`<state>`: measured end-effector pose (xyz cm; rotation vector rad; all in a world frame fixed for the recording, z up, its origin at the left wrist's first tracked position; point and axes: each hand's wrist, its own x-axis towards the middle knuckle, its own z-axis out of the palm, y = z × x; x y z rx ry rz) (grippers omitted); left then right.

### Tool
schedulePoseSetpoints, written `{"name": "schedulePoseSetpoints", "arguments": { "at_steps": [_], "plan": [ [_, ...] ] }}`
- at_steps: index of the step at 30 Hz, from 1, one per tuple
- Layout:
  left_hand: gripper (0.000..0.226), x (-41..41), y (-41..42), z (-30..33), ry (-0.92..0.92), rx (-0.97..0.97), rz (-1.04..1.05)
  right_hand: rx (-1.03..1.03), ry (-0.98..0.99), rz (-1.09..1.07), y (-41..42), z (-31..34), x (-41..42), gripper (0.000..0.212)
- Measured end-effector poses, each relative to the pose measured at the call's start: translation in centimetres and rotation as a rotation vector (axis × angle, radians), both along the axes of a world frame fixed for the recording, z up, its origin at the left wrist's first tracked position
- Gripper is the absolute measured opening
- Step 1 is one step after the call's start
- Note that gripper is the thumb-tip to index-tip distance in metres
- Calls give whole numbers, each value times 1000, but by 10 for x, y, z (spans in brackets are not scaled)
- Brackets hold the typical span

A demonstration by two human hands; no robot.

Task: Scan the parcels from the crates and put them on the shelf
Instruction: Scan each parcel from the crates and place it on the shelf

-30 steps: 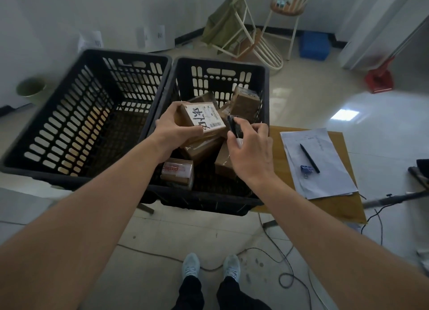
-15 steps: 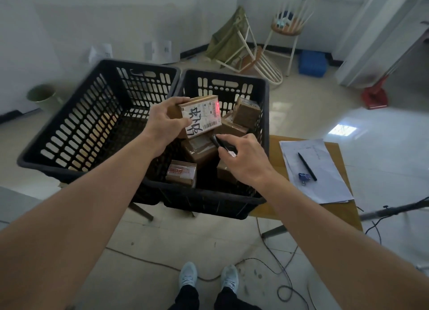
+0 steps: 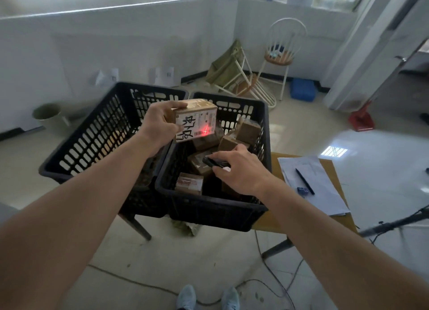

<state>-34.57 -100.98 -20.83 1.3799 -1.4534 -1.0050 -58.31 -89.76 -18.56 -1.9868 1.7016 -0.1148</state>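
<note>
Scanning step: my left hand (image 3: 160,126) grips the box (image 3: 196,121) at 12 o'clock, right hand (image 3: 241,168) pinches the scanner (image 3: 214,162), red cross on label; shelving likely next.

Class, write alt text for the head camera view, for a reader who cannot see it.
A person's left hand holds a small labelled parcel above two black crates, while the right hand aims a dark handheld scanner whose red light falls on the label. More brown parcels lie in the right crate; papers and a pen sit on a table beside it.
</note>
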Motion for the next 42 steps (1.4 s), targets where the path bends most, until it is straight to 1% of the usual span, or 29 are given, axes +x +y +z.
{"name": "schedulePoseSetpoints", "arguments": {
  "at_steps": [7, 14, 17, 20, 22, 26, 29, 31, 33, 35, 38, 42],
  "plan": [
    [67, 14, -3, 11, -71, -52, -8, 5, 73, 18, 5, 12, 16, 44],
    [67, 32, -8, 9, -121, -51, -3, 11, 126, 23, 6, 23, 32, 44],
    [67, 38, -9, 10, -121, -37, 0, 21, 147, 23, 4, 26, 38, 44],
    [68, 40, -7, 13, -71, -21, -8, 0, 124, -22, 3, 26, 43, 43],
    [72, 41, -4, 17, -15, -2, -11, -45, 34, -102, 1, 24, 48, 41],
    [80, 42, 5, 33, 38, 70, 8, -130, -248, -310, -14, 21, 57, 39],
    [95, 46, 13, 42, 73, 168, 9, -193, -433, -399, -26, 22, 66, 41],
    [105, 50, 22, 45, 192, 219, 11, -226, -558, -423, -33, 22, 75, 41],
    [111, 54, 35, 48, 308, 250, 22, -229, -659, -419, -40, 23, 85, 42],
    [115, 57, 50, 50, 359, 255, 36, -233, -727, -381, -44, 23, 95, 43],
    [116, 65, 82, 49, 335, 216, 89, -228, -820, -261, -44, 21, 109, 44],
    [106, 67, 142, 50, 261, 199, 275, -163, -910, -88, -27, 16, 130, 44]
  ]
}}
